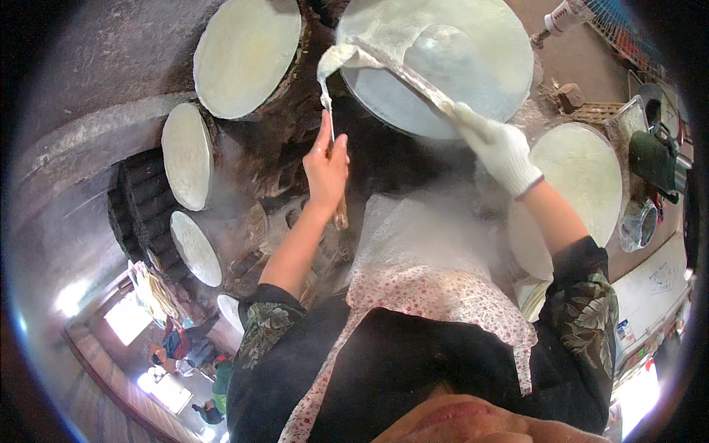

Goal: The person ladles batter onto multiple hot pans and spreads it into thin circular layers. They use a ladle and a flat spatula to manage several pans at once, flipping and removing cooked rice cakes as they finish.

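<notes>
My bare left hand (327, 171) grips a thin scraper (332, 124) whose handle reaches below my palm. A soft, pale mass of batter (338, 58) hangs between its tip and the far end of a batter-coated stick (415, 80). That stick is held in my right hand (496, 141), which wears a white knitted glove. Both tools are over or beside a large round griddle (388, 105). Pale batter (493, 27) coats part of its surface, and a smoother grey area shows towards me. Steam blurs the space below my hands.
Several round pale sheets lie to the left, including a large one (249, 55) and a smaller one (188, 155). Another pale round stack (581, 183) is beside my right arm. A blue fan (626, 22) stands at upper right, above a dark green container (653, 160). People (221, 382) are at lower left.
</notes>
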`<state>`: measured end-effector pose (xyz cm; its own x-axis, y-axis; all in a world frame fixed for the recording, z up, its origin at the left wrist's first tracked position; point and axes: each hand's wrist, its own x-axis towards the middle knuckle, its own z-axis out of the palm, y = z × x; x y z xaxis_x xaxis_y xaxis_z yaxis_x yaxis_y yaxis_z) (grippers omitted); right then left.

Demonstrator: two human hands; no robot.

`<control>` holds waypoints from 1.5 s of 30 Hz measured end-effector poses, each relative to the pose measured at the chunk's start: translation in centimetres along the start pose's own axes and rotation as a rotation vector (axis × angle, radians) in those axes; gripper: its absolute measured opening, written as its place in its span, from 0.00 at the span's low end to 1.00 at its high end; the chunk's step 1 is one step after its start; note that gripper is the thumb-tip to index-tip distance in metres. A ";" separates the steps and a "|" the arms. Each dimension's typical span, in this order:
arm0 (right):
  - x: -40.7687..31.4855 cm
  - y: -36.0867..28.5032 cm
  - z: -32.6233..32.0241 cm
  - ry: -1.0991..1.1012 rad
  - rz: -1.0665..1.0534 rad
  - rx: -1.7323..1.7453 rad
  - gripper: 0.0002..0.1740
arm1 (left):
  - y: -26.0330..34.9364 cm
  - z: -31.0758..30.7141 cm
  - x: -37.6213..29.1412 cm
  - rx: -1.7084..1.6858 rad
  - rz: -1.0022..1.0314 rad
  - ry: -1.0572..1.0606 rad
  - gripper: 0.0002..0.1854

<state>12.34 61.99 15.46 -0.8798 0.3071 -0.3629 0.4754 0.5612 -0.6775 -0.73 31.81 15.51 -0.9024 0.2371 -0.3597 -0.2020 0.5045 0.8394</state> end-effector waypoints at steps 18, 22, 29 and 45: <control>0.4 1.2 14.1 0.509 -0.220 0.571 0.42 | 10.9 1.4 -5.6 -0.334 0.717 -0.279 0.33; 11.9 -5.4 13.2 0.544 0.029 0.456 0.41 | 10.9 1.2 -5.8 -0.416 0.748 -0.333 0.33; 0.3 0.6 9.8 0.539 0.386 1.224 0.40 | 5.1 -0.7 -6.0 -0.394 0.552 -0.292 0.32; -2.0 2.4 8.2 0.655 0.493 1.176 0.32 | -1.0 -3.2 -6.2 -0.233 0.145 -0.556 0.29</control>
<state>15.22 56.37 9.34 -0.3152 0.7536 -0.5769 0.1614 -0.5564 -0.8151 3.85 27.16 18.21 -0.6067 0.7181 -0.3409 -0.2266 0.2548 0.9401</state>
